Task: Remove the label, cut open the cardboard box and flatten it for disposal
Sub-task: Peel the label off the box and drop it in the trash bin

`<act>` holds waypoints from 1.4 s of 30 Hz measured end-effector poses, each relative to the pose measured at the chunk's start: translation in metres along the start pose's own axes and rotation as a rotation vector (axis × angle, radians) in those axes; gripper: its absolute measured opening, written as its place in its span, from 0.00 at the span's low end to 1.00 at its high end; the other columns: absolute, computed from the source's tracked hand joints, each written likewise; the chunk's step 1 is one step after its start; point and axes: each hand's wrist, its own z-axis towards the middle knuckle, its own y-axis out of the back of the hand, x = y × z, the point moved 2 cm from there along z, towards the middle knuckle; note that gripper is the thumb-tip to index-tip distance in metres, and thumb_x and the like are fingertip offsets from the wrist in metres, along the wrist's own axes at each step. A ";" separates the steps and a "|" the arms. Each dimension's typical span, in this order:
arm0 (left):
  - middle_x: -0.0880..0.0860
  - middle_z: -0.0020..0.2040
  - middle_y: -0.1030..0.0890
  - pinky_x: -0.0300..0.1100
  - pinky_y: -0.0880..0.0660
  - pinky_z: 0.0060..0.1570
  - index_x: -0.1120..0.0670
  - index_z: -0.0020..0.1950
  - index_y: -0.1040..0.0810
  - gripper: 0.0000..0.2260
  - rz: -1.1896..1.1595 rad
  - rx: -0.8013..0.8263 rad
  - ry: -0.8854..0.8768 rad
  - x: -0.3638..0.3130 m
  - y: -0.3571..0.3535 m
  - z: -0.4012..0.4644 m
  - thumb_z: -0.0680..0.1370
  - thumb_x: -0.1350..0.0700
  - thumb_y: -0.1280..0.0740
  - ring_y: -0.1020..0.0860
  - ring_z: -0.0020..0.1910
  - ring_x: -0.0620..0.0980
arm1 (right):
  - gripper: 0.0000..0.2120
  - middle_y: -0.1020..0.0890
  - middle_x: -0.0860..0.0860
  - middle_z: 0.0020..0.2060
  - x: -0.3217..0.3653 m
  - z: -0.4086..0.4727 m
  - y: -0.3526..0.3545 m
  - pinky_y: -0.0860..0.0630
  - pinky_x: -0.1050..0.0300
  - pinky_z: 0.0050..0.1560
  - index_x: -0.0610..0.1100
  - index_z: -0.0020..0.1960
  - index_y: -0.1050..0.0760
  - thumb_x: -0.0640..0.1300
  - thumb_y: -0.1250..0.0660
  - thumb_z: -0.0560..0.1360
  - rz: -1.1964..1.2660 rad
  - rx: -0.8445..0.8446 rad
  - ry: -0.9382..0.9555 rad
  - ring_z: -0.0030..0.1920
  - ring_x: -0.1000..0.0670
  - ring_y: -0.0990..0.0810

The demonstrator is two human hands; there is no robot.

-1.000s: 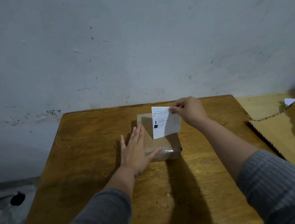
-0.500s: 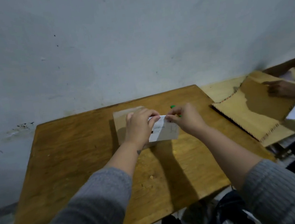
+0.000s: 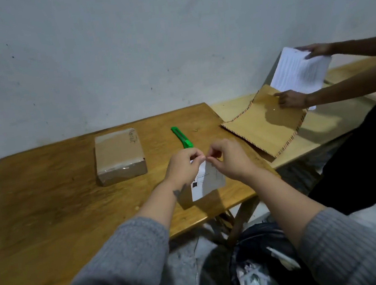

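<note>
Pinching the top edge of the white label [image 3: 207, 180] from both sides, the left hand [image 3: 182, 166] and the right hand [image 3: 230, 161] hold it up over the near right part of the wooden table [image 3: 50, 216]. Each hand is closed on the paper with thumb and forefinger, the fingertips of the two almost meeting above it. The label hangs down between the wrists, print facing the camera, with a black square near its lower left corner; the print is too small to read. Grey knitted sleeves cover both forearms.

Well apart from the hands, to the left and farther back, the cardboard box [image 3: 119, 156] lies flat on the table, closed, with shiny clear tape across its front edge and some writing on its top. A green box cutter [image 3: 181, 137] lies on the table between the box and the hands, just behind the left hand.

At the right, on a paler table [image 3: 232, 108], another person's hands hold a large brown envelope [image 3: 262, 126] with striped edges and a sheaf of white paper [image 3: 298, 73].
</note>
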 end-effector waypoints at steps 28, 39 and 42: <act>0.52 0.40 0.22 0.40 0.28 0.42 0.54 0.42 0.20 0.03 -0.106 -0.503 0.571 -0.048 -0.166 -0.153 0.73 0.61 0.28 0.25 0.38 0.48 | 0.03 0.18 0.52 0.38 -0.216 -0.194 0.083 0.31 0.71 0.40 0.44 0.44 0.17 0.39 0.30 0.73 0.275 0.025 -0.217 0.40 0.57 0.22; 0.49 0.39 0.19 0.35 0.26 0.40 0.53 0.46 0.20 0.02 -0.299 -0.244 0.495 -0.081 -0.214 -0.147 0.75 0.56 0.29 0.21 0.41 0.45 | 0.04 0.17 0.53 0.41 -0.200 -0.192 0.086 0.25 0.62 0.41 0.48 0.43 0.19 0.40 0.30 0.73 0.602 0.172 -0.334 0.45 0.54 0.19; 0.47 0.40 0.16 0.30 0.27 0.34 0.54 0.46 0.18 0.04 -0.456 -0.163 0.485 -0.096 -0.224 -0.143 0.76 0.55 0.30 0.20 0.38 0.40 | 0.03 0.16 0.50 0.43 -0.203 -0.188 0.085 0.25 0.63 0.38 0.47 0.44 0.18 0.40 0.30 0.73 0.582 0.103 -0.359 0.46 0.52 0.18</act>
